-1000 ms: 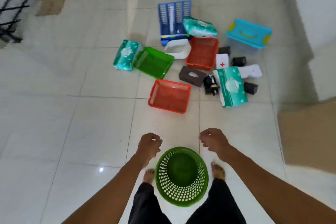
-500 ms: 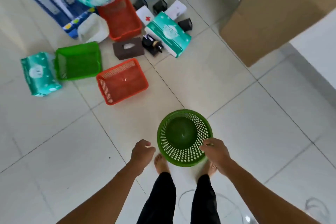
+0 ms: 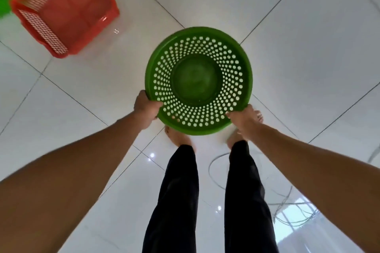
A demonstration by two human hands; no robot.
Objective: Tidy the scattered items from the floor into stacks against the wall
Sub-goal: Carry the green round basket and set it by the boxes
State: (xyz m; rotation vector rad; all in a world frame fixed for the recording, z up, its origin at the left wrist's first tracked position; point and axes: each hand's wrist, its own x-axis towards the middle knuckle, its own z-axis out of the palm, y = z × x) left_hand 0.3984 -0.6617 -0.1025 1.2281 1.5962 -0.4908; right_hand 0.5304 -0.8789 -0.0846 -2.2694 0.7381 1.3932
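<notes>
White floor tiles spread under the round green basket, held just above the bare feet; left hand and right hand both grip its near rim; orange tray lies beyond-left; likely next: carry it wallward, no wall visible.

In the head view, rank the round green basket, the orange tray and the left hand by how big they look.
1. round green basket
2. orange tray, nearly as big, but cut off at the top edge and farther away, so the top two are unsure
3. left hand, plainly smallest
</notes>
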